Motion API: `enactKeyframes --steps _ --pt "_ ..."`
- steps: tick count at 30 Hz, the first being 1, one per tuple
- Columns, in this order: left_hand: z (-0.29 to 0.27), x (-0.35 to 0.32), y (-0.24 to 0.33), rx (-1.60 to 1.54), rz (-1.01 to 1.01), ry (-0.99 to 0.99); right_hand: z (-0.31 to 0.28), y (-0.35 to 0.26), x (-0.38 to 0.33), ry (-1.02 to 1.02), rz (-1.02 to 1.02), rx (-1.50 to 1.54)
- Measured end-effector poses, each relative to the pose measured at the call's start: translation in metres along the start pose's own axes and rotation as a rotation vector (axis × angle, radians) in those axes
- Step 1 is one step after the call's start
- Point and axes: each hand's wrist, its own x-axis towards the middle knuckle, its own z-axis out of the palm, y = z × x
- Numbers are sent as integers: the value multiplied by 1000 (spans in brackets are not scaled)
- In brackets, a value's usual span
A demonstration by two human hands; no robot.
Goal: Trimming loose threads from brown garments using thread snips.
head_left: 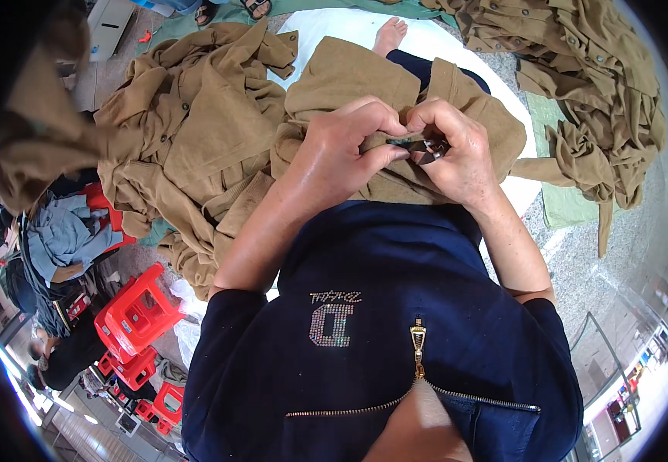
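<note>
Across my lap lies a brown knit garment [349, 81], bunched up under both hands. My left hand [341, 150] pinches a fold of it between thumb and fingertips, with a small dark greenish spot showing at the pinch. Close beside it, almost touching at the fingertips, my right hand [457, 146] is closed around small metal thread snips [429, 152]. Their blades point left, toward the pinched fold. My fingers partly hide the snips and the spot where they meet the cloth.
Brown garments are heaped on the left [203, 123] and on the right [580, 69], some with dark buttons. Under my outstretched leg is a white sheet [515, 108]. Red plastic stools [137, 316] stand at lower left, near a person in black [72, 358]. Another person's sandalled feet [257, 8] show at the top.
</note>
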Motion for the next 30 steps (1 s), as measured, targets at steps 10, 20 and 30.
enactKeyframes --steps 10,20,30 --pt "8 4 -16 151 278 97 15 12 -5 168 -73 151" --pt "21 -12 -13 484 667 141 27 16 -18 344 151 389" --pt "-62 -45 -39 191 -425 -243 -41 39 -18 -237 158 -386"
